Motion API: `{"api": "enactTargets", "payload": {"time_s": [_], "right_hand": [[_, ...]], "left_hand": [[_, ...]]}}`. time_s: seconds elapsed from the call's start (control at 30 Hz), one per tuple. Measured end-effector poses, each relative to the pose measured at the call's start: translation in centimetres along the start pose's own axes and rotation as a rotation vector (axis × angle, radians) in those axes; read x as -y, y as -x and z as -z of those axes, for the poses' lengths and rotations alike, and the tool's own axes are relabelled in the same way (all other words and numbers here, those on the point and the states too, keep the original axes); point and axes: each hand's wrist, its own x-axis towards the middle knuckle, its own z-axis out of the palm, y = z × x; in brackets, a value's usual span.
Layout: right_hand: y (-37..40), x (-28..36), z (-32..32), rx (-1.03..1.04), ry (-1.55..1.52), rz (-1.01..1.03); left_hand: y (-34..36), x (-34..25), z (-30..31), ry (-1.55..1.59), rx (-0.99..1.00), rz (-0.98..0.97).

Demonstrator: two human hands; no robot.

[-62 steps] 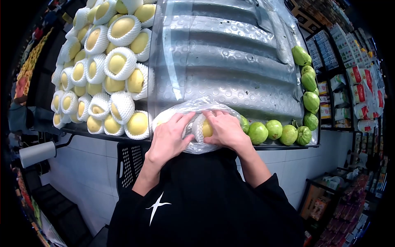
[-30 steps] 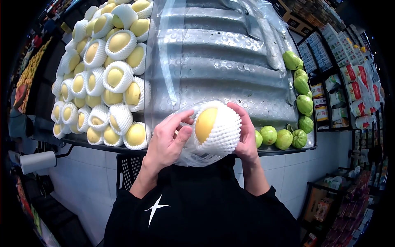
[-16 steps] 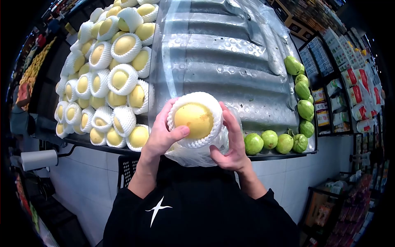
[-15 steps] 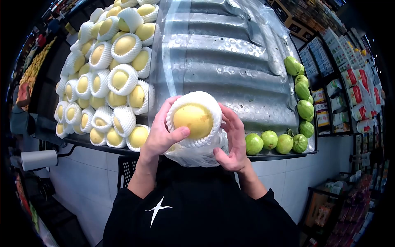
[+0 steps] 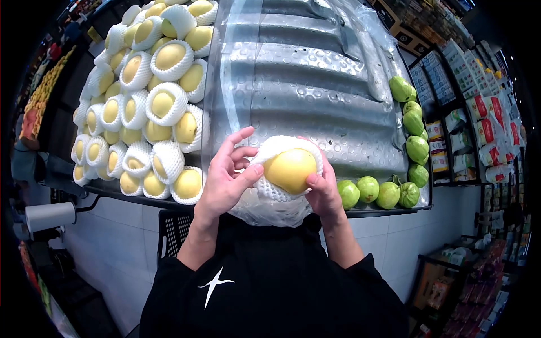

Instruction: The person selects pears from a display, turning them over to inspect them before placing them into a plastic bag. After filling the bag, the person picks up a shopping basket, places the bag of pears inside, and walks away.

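A round yellow fruit (image 5: 292, 170) sits in a white foam net (image 5: 270, 151) with its bare face turned up toward me. My right hand (image 5: 323, 188) is closed around the fruit's right side, its thumb pressed on the yellow skin and its other fingers mostly hidden behind. At the left edge of the net is my left hand (image 5: 226, 179), fingers spread and raised, with the thumb tip touching the foam. Beneath the fruit, a crumpled clear plastic bag (image 5: 267, 211) lies against my front.
To the left, many similar yellow fruits in foam nets (image 5: 163, 105) are stacked. A ridged silver display surface (image 5: 315, 101) stretches ahead, with green fruits (image 5: 387, 195) along its right and front edges. A white roll (image 5: 51, 217) hangs at lower left; stocked shelves (image 5: 484, 118) stand at right.
The fruit has shifted right and slightly down and turned within its net. My left hand has loosened from it and spread its fingers, while my right hand has closed on it.
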Motion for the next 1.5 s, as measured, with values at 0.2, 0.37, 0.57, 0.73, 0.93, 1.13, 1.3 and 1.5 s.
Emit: {"api": "enactTargets", "payload": {"time_s": [0.2,0.37,0.57,0.73,0.93,1.13,1.3,1.5], "right_hand": [[0.1,-0.1,-0.4,-0.016,-0.036,0.016],[0.5,-0.6,-2.3,-0.086,0.113,0.139],[0.4,0.7,-2.5,-0.107,0.281,0.181],[0.5,0.8,-1.4,-0.088,0.358,0.100],[0.7,1.9,-1.4,0.111,0.402,0.204],[0.2,1.6,-1.2,0.232,1.092,0.583],[0.5,1.5,-1.6,0.071,0.372,0.361],[0.4,-0.6,0.1,-0.126,0.097,0.010]], "left_hand": [[0.3,0.3,0.0,-0.240,-0.014,-0.114],[0.6,0.0,-1.2,-0.040,0.106,-0.028],[0.0,1.0,-0.6,0.097,0.068,-0.124],[0.1,1.2,0.4,0.145,0.050,-0.038],[0.0,1.3,0.5,0.180,-0.009,-0.018],[0.1,1.1,1.0,0.094,0.086,0.195],[0.4,-0.7,2.2,-0.177,0.332,0.066],[0.0,0.0,-1.1,-0.348,0.056,-0.183]]}}
